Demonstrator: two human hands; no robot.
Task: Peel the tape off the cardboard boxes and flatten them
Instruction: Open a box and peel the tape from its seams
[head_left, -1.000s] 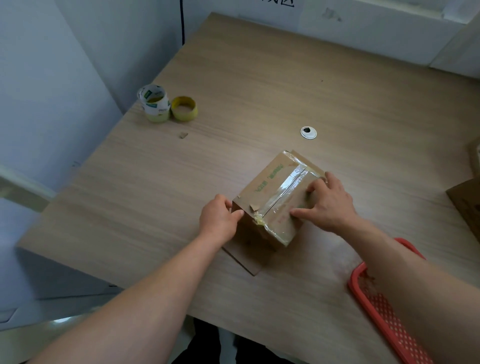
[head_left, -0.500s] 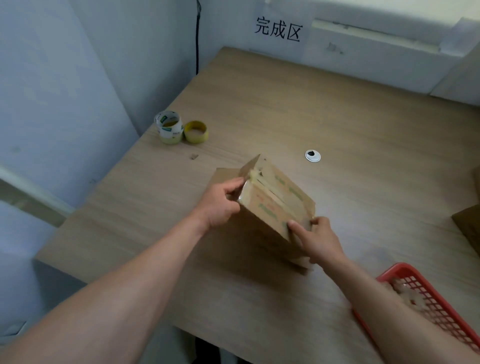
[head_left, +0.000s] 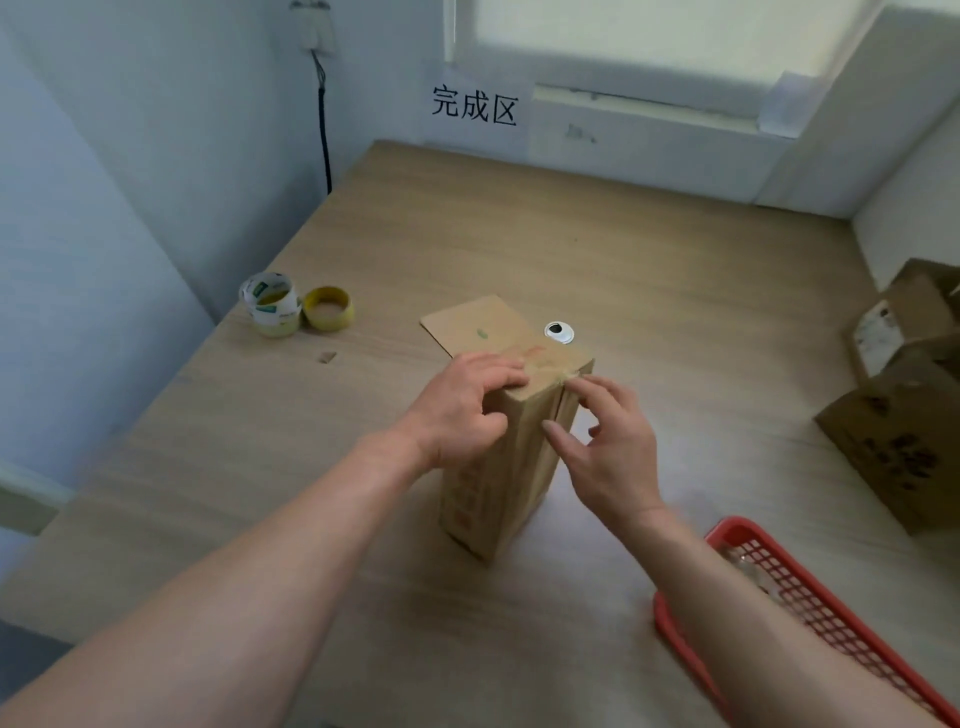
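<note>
You've got the cardboard box (head_left: 511, 467) stood on end about mid-tabletop (head_left: 675, 291), a bit toward the front edge, with a flap (head_left: 478, 327) sticking out on the far side. Your left hand (head_left: 457, 410) grips its top corner. Your right hand (head_left: 608, 452) holds nothing, fingertips (head_left: 574, 383) just touching the top seam. Looks like you're hunting for a tape end, so next get a nail under it. More boxes (head_left: 904, 415) wait at the right edge.

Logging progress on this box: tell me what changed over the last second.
The cardboard box was lifted, turned and stood on end on the table. The left hand now grips its top; the right hand touches the top seam with its fingers. Tape rolls and red basket stayed put.
</note>
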